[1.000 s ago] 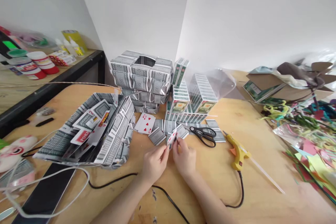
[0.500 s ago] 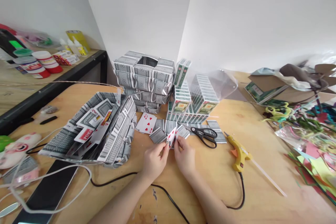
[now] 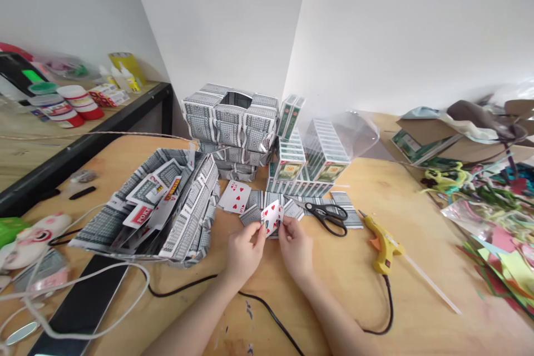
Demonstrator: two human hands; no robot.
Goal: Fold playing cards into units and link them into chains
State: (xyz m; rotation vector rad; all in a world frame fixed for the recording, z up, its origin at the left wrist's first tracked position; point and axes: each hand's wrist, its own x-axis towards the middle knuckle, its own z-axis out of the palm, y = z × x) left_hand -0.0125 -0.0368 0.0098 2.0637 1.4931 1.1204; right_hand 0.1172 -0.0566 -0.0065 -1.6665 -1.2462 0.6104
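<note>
Between thumb and fingers, my left hand pinches white playing cards with red hearts on their faces. Pressed to the right edge of the same cards is my right hand, its fingers also closed. Whether each hand has its own card is hard to make out. Just beyond lie folded grey-backed cards and a flat heart card. Black-handled scissors rest to the right of my right hand, partly over more grey-backed cards.
A basket made of folded cards holds loose cards at left. Behind stand a card-built box and stacked card packs. A yellow glue gun with its cable lies right. A black cord crosses the front.
The cards in my hands have turned so more of a heart face shows toward me. Both hands stay in nearly the same place; the view has shifted slightly.
</note>
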